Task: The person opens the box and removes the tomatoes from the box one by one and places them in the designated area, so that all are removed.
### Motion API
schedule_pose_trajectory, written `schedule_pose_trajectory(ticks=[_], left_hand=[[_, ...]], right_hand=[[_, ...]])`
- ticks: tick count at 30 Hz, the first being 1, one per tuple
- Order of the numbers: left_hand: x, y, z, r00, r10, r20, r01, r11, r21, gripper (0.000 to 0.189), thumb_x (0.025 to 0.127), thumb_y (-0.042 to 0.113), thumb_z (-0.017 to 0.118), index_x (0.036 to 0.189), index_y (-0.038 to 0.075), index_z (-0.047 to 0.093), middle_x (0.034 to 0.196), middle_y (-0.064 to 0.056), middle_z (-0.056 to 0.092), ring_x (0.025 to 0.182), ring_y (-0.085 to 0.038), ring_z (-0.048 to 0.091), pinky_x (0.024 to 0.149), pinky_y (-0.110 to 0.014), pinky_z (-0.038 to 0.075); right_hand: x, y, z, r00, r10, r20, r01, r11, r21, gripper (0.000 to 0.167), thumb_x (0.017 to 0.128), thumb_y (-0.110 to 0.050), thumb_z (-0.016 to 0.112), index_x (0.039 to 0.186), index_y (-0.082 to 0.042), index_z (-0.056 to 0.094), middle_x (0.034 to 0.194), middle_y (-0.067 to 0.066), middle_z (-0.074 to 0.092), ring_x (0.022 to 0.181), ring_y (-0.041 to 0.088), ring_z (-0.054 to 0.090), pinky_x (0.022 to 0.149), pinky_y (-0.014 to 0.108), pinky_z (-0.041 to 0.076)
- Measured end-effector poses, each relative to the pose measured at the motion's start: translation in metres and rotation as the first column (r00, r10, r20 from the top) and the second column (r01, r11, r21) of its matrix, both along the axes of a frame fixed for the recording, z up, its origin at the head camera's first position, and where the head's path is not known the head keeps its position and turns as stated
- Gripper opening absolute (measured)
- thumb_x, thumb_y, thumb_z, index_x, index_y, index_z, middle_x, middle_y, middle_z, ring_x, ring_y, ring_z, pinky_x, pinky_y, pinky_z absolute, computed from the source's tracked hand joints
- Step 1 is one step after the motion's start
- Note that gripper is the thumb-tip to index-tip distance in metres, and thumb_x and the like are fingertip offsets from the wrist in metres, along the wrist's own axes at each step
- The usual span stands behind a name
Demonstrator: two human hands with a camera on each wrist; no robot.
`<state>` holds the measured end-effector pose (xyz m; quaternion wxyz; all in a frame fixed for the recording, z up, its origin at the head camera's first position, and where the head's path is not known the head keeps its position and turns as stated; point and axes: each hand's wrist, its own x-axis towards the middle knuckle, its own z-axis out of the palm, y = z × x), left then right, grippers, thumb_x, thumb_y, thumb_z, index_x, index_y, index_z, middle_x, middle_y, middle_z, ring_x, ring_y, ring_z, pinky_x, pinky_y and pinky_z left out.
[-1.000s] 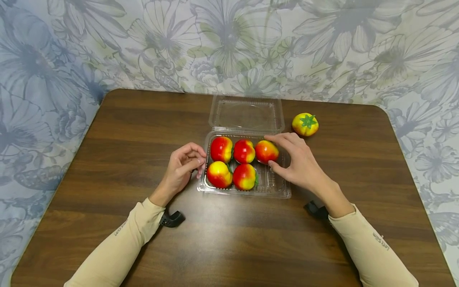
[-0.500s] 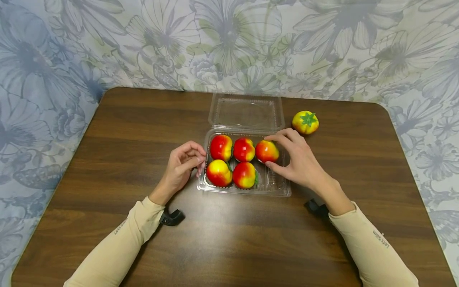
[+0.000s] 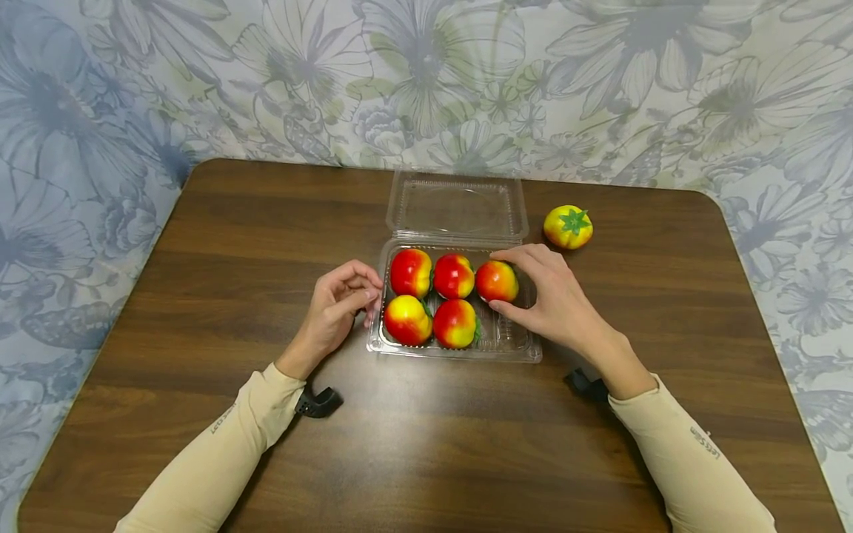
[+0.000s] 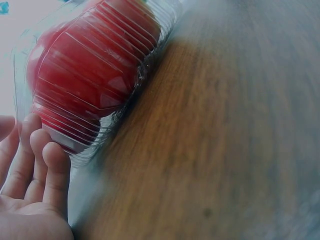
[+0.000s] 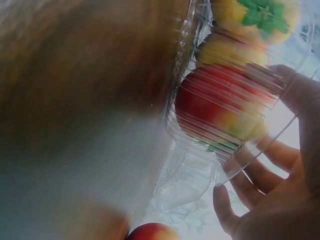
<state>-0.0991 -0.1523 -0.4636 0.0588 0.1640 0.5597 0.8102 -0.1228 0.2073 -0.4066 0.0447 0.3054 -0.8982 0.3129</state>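
A clear plastic clamshell container [image 3: 509, 334] holds several glossy red-and-yellow fruits, such as the near-left one [image 3: 407, 320], in two rows. At its back right, my right hand [image 3: 563, 300] holds a fruit [image 3: 494, 281] between the thumb on the near side and the fingers on the far side. My left hand [image 3: 333, 314] rests fingertips at the container's left wall, fingers loosely bent. In the left wrist view, the fingertips [image 4: 56, 152] are right at the ribbed plastic, red fruit showing behind it. Through the wall in the right wrist view shows a red fruit [image 5: 217, 102].
The container's lid [image 3: 460, 211] lies folded back toward the patterned wall [image 3: 426, 74]. Behind my right hand, another yellow-orange fruit [image 3: 569, 226] with a green leafy top sits on the brown wooden table [image 3: 426, 444].
My right thumb has slid slightly left along the near side of the back-right fruit, which has turned a little. The left hand keeps its place at the container.
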Motion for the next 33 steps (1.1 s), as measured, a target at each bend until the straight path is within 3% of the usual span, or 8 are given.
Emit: schedule_pose_trajectory(ticks=[5,13,23,29,33], left_hand=[[-0.001,0.0006,0.0003,1.0,0.004,-0.002,-0.004,1.0,-0.001,0.015,0.095,-0.011,0.05,0.103,-0.005,0.062,0.079,-0.014,0.067,0.061,-0.024,0.057,0.048,-0.028,0.052],[-0.0016,0.0012,0.0018,1.0,0.008,0.003,-0.008,1.0,0.004,0.015,0.095,-0.011,0.05,0.102,-0.006,0.062,0.078,-0.013,0.067,0.061,-0.024,0.057,0.047,-0.027,0.052],[-0.0008,0.0011,0.0018,1.0,0.009,0.009,-0.009,1.0,0.007,0.015,0.095,-0.012,0.05,0.102,-0.007,0.062,0.078,-0.014,0.067,0.06,-0.024,0.057,0.047,-0.028,0.051],[-0.0008,0.0015,0.0022,1.0,0.007,0.009,-0.007,1.0,0.006,0.015,0.095,-0.012,0.05,0.102,-0.007,0.062,0.078,-0.014,0.067,0.06,-0.024,0.057,0.047,-0.028,0.051],[-0.0005,0.0017,0.0025,1.0,0.006,0.008,-0.006,1.0,0.008,0.015,0.095,-0.012,0.05,0.102,-0.007,0.062,0.078,-0.014,0.067,0.06,-0.024,0.057,0.047,-0.028,0.051]], right_hand=[[-0.001,0.0018,0.0009,1.0,0.031,0.001,-0.031,0.999,0.024,0.063,0.085,-0.033,0.086,0.14,-0.012,0.064,0.137,0.007,0.065,0.128,0.03,0.055,0.114,0.059,0.038],[-0.0025,0.0067,0.0014,0.997,0.079,0.006,-0.079,0.995,0.053,0.065,0.08,-0.018,0.073,0.143,-0.013,0.06,0.143,0.006,0.063,0.132,0.03,0.054,0.115,0.059,0.034],[-0.0034,0.0042,0.0017,0.993,0.081,0.091,-0.085,0.996,0.039,0.068,0.081,-0.019,0.083,0.142,-0.008,0.056,0.142,0.007,0.063,0.136,0.029,0.055,0.126,0.06,0.026],[-0.0019,0.0044,0.0009,0.992,0.08,0.099,-0.085,0.996,0.042,0.07,0.081,-0.023,0.085,0.144,-0.012,0.056,0.143,0.005,0.062,0.136,0.029,0.054,0.119,0.061,0.036],[-0.0015,0.0042,0.0003,0.993,0.089,0.078,-0.092,0.995,0.032,0.071,0.081,-0.024,0.086,0.144,-0.013,0.057,0.142,0.006,0.064,0.136,0.03,0.054,0.118,0.06,0.036]])
